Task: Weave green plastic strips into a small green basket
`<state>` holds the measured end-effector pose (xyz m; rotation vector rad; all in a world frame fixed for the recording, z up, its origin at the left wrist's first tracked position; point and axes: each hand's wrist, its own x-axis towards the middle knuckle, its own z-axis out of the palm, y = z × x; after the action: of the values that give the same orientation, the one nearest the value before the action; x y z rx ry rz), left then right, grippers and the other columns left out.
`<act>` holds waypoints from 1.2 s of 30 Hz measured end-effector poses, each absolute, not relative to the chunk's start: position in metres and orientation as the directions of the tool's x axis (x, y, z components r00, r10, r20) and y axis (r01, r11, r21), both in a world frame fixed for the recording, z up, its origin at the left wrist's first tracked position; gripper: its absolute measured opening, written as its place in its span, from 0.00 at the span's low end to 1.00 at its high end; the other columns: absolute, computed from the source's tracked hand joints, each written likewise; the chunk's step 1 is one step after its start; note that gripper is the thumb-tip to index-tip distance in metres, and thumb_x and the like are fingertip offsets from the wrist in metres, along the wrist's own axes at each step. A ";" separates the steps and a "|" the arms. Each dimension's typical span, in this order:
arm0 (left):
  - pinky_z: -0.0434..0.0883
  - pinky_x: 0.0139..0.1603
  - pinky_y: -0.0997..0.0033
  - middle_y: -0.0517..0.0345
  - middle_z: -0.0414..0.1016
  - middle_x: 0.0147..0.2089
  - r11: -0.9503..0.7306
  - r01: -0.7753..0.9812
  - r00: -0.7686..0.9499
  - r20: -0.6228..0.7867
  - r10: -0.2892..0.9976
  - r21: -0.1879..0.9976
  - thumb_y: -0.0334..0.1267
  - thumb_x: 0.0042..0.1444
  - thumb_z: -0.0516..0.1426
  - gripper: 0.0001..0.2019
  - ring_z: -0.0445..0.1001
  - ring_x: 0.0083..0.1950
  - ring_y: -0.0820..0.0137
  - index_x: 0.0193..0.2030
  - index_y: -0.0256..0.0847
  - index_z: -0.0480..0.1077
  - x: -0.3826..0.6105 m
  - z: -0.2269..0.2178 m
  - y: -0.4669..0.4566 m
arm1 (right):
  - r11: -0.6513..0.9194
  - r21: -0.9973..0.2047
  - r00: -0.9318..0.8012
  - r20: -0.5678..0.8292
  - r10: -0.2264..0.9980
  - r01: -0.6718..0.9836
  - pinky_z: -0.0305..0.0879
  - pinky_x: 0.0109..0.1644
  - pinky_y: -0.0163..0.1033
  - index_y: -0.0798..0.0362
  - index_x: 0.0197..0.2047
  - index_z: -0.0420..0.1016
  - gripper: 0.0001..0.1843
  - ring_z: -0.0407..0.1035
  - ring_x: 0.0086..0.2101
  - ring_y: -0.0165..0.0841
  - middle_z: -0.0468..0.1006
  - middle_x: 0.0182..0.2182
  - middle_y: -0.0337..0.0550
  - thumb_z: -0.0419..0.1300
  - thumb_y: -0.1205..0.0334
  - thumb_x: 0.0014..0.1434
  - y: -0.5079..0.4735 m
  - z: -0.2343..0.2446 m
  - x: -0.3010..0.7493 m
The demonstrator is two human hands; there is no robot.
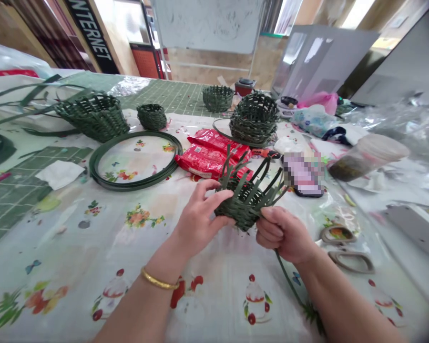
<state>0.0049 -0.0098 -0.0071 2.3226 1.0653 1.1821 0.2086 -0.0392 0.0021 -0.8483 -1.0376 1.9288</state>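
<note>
Working from left to right: a green gridded cutting mat [17,190] lies at the table's left side, partly under a white cloth [59,174]. Beyond it stands a large woven basket [93,116] of dark green strips, tilted on its side, with long strip ends extending left. Just right of it sits a small woven basket [151,117]. A coiled hoop of green strip [136,161] lies flat on the floral tablecloth [57,247] nearer the person.

The left hand [200,219], wearing a gold bangle [159,281] on the wrist, has its fingers pressed against the left side of an unfinished woven piece [241,205]. This piece is held in the air above the tablecloth, between both hands, with its loose strip ends standing upward. The right hand [282,233] is curled closed on the piece's right edge, and the two hands are close together. A long green strip [289,281] runs down from the right hand.

Behind the piece lie red packets [214,155], with two further woven baskets [253,119] beyond them. To the right are a phone [303,174], its screen blurred, a plastic tub [368,157], and two oval rings [350,262].
</note>
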 end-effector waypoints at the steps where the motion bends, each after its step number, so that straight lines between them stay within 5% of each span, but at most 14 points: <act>1: 0.67 0.53 0.56 0.49 0.57 0.54 -0.648 0.530 0.363 0.545 0.756 0.547 0.36 0.49 0.62 0.21 0.63 0.53 0.60 0.51 0.46 0.66 0.006 -0.008 -0.010 | -0.325 -0.911 -0.457 -0.183 0.870 -0.254 0.36 0.17 0.32 0.52 0.14 0.48 0.25 0.39 0.13 0.20 0.46 0.11 0.27 0.52 0.53 0.57 -0.039 0.002 0.207; 3: 0.69 0.48 0.54 0.49 0.58 0.51 -0.586 0.652 0.311 0.536 0.785 0.481 0.36 0.47 0.62 0.19 0.65 0.47 0.60 0.48 0.45 0.69 0.006 -0.007 -0.010 | -0.193 -0.980 -0.427 -0.151 0.892 -0.056 0.39 0.18 0.32 0.52 0.15 0.50 0.23 0.43 0.15 0.21 0.50 0.12 0.29 0.52 0.56 0.57 -0.040 0.002 0.201; 6: 0.71 0.41 0.60 0.52 0.61 0.42 -0.511 0.656 0.362 0.362 0.859 0.555 0.35 0.47 0.60 0.17 0.68 0.40 0.64 0.47 0.43 0.70 0.003 -0.003 -0.011 | -0.102 -0.974 -0.395 -0.178 0.901 0.204 0.42 0.20 0.33 0.52 0.16 0.52 0.24 0.45 0.17 0.22 0.51 0.14 0.30 0.50 0.53 0.60 -0.042 0.000 0.193; 12: 0.69 0.26 0.73 0.59 0.63 0.36 -0.287 0.479 0.372 0.103 0.922 0.830 0.47 0.54 0.55 0.13 0.66 0.27 0.75 0.40 0.44 0.73 -0.002 0.005 -0.009 | -0.095 -0.959 -0.398 -0.200 0.895 0.268 0.45 0.21 0.32 0.52 0.16 0.52 0.26 0.46 0.18 0.22 0.51 0.14 0.30 0.49 0.48 0.60 -0.045 -0.002 0.186; 21: 0.70 0.37 0.72 0.55 0.61 0.41 -0.345 0.550 0.081 0.362 0.929 0.760 0.46 0.53 0.55 0.13 0.67 0.41 0.69 0.29 0.39 0.72 0.009 -0.010 -0.007 | -0.041 -0.925 -0.353 -0.184 0.917 0.377 0.43 0.21 0.32 0.53 0.17 0.49 0.25 0.44 0.19 0.22 0.48 0.16 0.31 0.46 0.50 0.61 -0.046 -0.003 0.186; 24: 0.69 0.45 0.69 0.54 0.62 0.46 -0.343 0.554 0.040 0.387 0.921 0.759 0.46 0.53 0.56 0.13 0.67 0.45 0.68 0.28 0.38 0.71 0.008 -0.014 -0.006 | -0.030 -0.901 -0.307 -0.178 0.935 0.433 0.42 0.21 0.32 0.53 0.18 0.49 0.25 0.44 0.19 0.22 0.49 0.16 0.31 0.47 0.49 0.61 -0.044 -0.005 0.187; 29: 0.70 0.43 0.67 0.51 0.61 0.52 -0.351 0.535 0.038 0.393 0.919 0.768 0.44 0.54 0.56 0.12 0.68 0.44 0.67 0.27 0.38 0.69 0.007 -0.016 -0.005 | -0.148 -0.899 -0.275 -0.278 0.921 0.413 0.44 0.20 0.32 0.53 0.17 0.52 0.24 0.46 0.18 0.22 0.50 0.15 0.31 0.48 0.50 0.60 -0.040 -0.007 0.186; 32: 0.67 0.52 0.60 0.49 0.60 0.52 -0.473 0.599 0.072 0.544 0.836 0.646 0.38 0.54 0.56 0.06 0.66 0.52 0.63 0.35 0.38 0.69 0.007 -0.011 -0.005 | -0.202 -0.900 -0.261 -0.317 0.912 0.387 0.46 0.21 0.31 0.53 0.16 0.56 0.24 0.48 0.17 0.22 0.53 0.13 0.31 0.49 0.50 0.59 -0.039 -0.005 0.184; 36: 0.68 0.52 0.59 0.48 0.65 0.48 -0.632 0.652 0.087 0.786 0.612 0.419 0.29 0.49 0.59 0.16 0.64 0.55 0.61 0.46 0.37 0.64 0.004 0.002 -0.011 | -0.249 -0.895 -0.228 -0.348 0.909 0.371 0.47 0.20 0.31 0.53 0.15 0.58 0.25 0.49 0.16 0.22 0.56 0.12 0.32 0.50 0.49 0.58 -0.040 -0.003 0.183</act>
<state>0.0041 -0.0115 0.0017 2.3443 1.3638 1.6612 0.1830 -0.0403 -0.0032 -1.5567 -1.5305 1.4922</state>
